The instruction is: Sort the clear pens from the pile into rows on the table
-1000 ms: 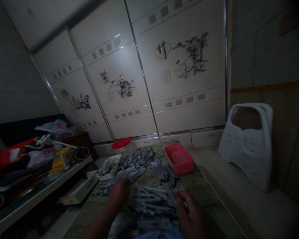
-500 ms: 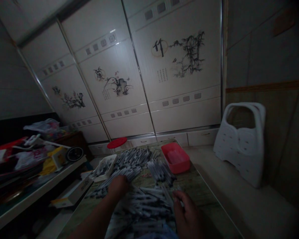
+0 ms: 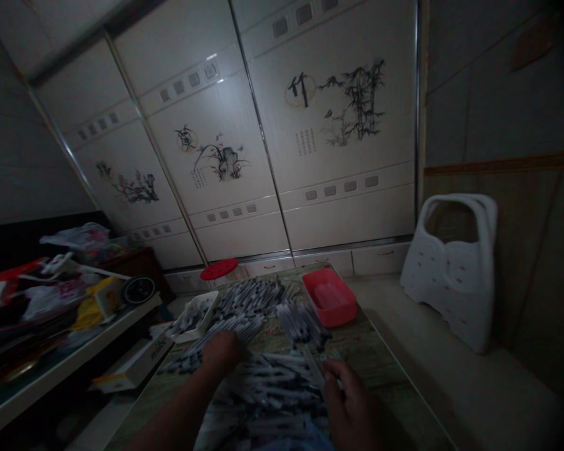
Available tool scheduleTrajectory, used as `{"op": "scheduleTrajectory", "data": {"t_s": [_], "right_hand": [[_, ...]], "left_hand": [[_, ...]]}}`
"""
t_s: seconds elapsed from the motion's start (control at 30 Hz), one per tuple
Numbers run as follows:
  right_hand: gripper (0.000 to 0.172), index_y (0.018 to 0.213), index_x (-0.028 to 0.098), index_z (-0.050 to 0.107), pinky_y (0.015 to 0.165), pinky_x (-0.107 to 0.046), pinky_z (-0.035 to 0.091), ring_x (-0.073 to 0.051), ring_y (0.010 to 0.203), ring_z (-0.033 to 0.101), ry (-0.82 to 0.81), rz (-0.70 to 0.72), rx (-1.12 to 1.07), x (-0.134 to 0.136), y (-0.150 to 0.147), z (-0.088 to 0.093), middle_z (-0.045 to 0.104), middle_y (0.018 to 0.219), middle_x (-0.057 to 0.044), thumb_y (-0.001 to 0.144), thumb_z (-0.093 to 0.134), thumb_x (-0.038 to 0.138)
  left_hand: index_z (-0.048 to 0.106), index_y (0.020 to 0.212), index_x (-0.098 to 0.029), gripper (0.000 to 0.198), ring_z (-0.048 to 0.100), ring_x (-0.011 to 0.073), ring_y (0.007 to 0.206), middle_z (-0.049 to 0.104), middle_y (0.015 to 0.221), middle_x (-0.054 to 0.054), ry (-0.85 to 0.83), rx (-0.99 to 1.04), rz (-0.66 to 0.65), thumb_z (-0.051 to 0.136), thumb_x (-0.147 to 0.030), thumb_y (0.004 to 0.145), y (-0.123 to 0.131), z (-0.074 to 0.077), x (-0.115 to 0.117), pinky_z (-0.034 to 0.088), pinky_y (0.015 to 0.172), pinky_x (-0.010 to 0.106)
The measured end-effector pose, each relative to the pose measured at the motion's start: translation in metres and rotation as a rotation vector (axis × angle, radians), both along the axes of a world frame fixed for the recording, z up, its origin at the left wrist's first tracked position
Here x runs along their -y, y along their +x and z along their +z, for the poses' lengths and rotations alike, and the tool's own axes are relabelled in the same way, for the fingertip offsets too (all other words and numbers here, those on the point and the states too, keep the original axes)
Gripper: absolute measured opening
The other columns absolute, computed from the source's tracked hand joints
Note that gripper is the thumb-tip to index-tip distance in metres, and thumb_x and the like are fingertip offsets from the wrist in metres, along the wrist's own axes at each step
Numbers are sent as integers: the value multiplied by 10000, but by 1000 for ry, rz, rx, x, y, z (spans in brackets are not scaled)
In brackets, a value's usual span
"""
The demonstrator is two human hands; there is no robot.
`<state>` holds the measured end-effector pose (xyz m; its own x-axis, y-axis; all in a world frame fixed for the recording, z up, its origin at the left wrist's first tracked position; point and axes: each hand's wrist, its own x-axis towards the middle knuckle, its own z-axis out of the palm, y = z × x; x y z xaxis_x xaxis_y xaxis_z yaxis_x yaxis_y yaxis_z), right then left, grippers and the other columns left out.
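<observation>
My left hand (image 3: 223, 352) is closed, back upward, over the near end of a row of clear pens with dark tips (image 3: 244, 327); its fingertips are hidden. On the right, my right hand (image 3: 350, 401) pinches a clear pen (image 3: 314, 369) between thumb and fingers. Between my hands and nearer to me lies a broad heap of pens (image 3: 272, 388). Beyond my right hand sits a bundle of pens (image 3: 303, 326), side by side. Dim light and blur hide finer detail.
A red plastic box (image 3: 341, 313) stands at the table's far right, a white tray of pens (image 3: 207, 324) at the left. More pens (image 3: 254, 294) lie at the back. A red stool (image 3: 219, 269), a cluttered shelf (image 3: 94, 335) and a folded white plastic chair (image 3: 446, 307) surround the table.
My right hand has shifted slightly left with the pen. My left hand stays almost in place over the row. The whole view has moved a little.
</observation>
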<state>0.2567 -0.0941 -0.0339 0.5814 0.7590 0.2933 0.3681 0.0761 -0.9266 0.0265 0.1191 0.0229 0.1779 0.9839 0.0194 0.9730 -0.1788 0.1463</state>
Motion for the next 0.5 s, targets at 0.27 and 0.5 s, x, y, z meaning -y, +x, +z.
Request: {"op": "scheduleTrajectory", "data": {"t_s": [0.27,0.5], "right_hand": [[375,1061,252,683,842,-338,541,-257,998,717,-23,13,-104,2,0,9,769,1074,-85,947,421,495],[497,997,257,668,594,-287,525,-236,816,712,-61,351,-472,1,-20,19,740,877,-55,915,406,672]], "left_hand": [[647,915,-171,247,642,227,940,684,929,59,-98,480,7,552,-398,929,27,27,41,504,824,360],[647,956,-216,371,643,187,786,694,882,34,-391,1033,-88,576,-567,858,70,23,141,500,704,292]]}}
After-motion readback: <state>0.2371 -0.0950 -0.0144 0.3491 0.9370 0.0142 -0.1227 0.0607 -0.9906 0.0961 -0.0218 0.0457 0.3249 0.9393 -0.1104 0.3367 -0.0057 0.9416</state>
